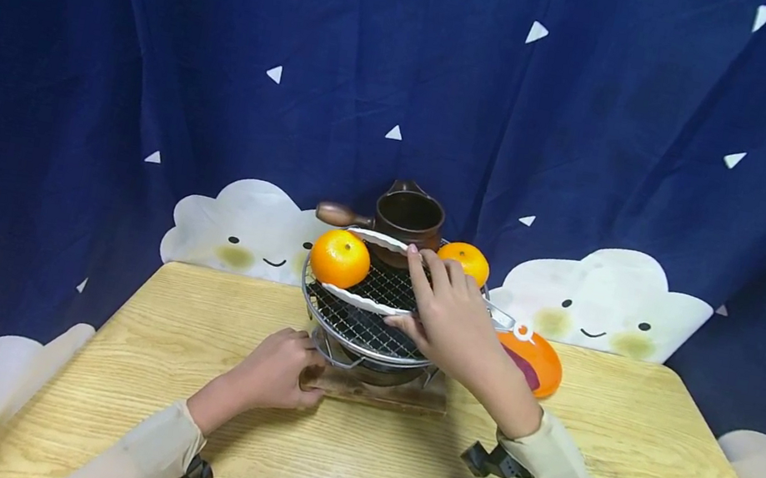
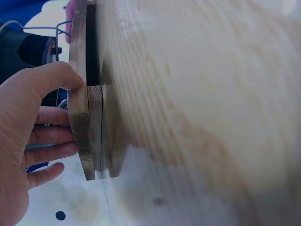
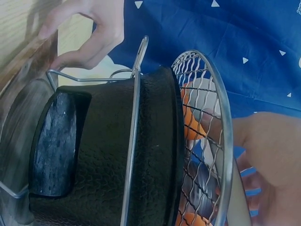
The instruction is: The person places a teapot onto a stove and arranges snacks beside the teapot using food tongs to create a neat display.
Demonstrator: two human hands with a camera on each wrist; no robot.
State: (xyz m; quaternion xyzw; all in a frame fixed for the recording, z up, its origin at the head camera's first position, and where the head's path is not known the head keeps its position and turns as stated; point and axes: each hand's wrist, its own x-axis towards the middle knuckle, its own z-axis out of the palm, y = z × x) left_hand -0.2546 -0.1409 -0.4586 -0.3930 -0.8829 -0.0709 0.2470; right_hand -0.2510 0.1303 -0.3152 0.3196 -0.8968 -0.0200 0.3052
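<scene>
My right hand [image 1: 453, 318] grips a pair of tongs [image 1: 365, 302] over the round wire grill [image 1: 376, 346]. The white scalloped tips spread to either side of a mandarin [image 1: 340, 259] at the grill's left edge. A second mandarin [image 1: 464, 261] sits at the back right, beside a brown pot [image 1: 406, 236] with a wooden side handle. Below the grill stands a black brazier [image 3: 108, 141] in a wire frame, on a wooden board [image 1: 387, 394]. My left hand [image 1: 281, 366] holds that board's left end, thumb at the front edge, fingers on its upper side [image 2: 49, 134].
On the table [image 1: 227, 306], right of the brazier, lies an orange plate [image 1: 550, 368] bearing a dark reddish-purple piece [image 1: 523, 367]. White cloud-shaped boards [image 1: 250, 217] line the back edge before a blue curtain [image 1: 353, 56].
</scene>
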